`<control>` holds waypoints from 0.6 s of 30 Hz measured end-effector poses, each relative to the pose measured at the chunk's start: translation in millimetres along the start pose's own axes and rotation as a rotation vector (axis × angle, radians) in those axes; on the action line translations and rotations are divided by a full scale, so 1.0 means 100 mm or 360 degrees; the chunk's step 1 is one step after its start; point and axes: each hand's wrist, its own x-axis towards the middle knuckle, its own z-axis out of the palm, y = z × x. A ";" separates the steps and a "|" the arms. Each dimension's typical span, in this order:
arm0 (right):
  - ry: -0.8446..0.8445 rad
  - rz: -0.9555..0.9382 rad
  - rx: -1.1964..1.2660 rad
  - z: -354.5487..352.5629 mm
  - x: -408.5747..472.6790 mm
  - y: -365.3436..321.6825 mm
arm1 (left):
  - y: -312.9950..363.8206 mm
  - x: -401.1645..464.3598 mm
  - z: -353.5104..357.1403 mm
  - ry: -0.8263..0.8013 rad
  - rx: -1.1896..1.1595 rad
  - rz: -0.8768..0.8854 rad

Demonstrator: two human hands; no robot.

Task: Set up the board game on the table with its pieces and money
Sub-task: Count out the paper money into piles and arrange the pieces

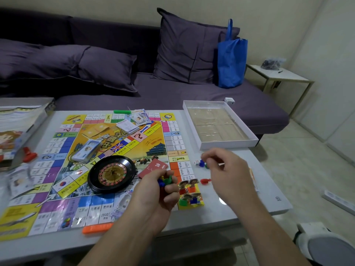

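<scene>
The colourful game board [57,143] lies flat on the white table [265,192]. A black roulette wheel [112,174] sits on it, with stacks of paper money [127,126] and cards [87,150] farther back. My left hand [163,191] grips a bunch of small blue, green and red plastic pieces. My right hand [226,169] hovers over the table's right side, fingers curled and pinching a small piece near a die [196,163] and a blue piece [201,163]. Several character pawns [189,192] stand at the board's right edge. A red piece [205,181] lies beside them.
The open white box tray [253,140] rests at the back right of the table. The box lid [19,127] lies at the left. An orange bar [97,228] sits at the front edge, a green bar [122,111] at the back. Behind is a dark sofa [172,96] with a blue bag [231,60].
</scene>
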 end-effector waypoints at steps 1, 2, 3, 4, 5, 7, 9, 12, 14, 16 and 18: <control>-0.0041 0.0117 -0.0157 0.01 0.05 0.09 | 0.00 0.00 -0.01 -0.0004 0.0003 -0.0001; -0.0127 0.0213 -0.0307 0.04 0.09 0.17 | 0.00 -0.01 0.00 -0.0013 0.0009 -0.0002; -0.0212 0.0276 -0.0403 0.09 0.12 0.23 | 0.00 0.00 0.00 -0.0021 0.0015 0.0002; -0.0291 0.0314 -0.0448 0.16 0.13 0.29 | -0.01 -0.01 0.00 -0.0026 0.0022 0.0003; -0.0345 0.0328 -0.0493 0.22 0.13 0.33 | -0.01 0.00 0.00 -0.0024 0.0028 0.0003; -0.0384 0.0322 -0.0628 0.32 0.13 0.34 | -0.02 0.01 -0.01 -0.0021 0.0032 -0.0005; -0.0392 0.0332 -0.0675 0.37 0.13 0.36 | -0.03 0.01 -0.02 -0.0007 0.0026 -0.0009; -0.0298 0.0361 -0.0665 0.35 0.13 0.36 | -0.02 0.00 -0.03 0.0014 0.0038 -0.0019; -0.0122 0.0302 -0.0449 0.28 0.15 0.31 | -0.01 -0.01 -0.04 0.0011 0.0031 -0.0018; 0.0040 0.0196 -0.0107 0.18 0.12 0.17 | 0.01 0.00 -0.05 -0.0003 0.0013 0.0000; 0.0027 0.0064 0.0167 0.11 0.04 -0.05 | 0.01 0.02 -0.05 -0.0017 0.0021 0.0021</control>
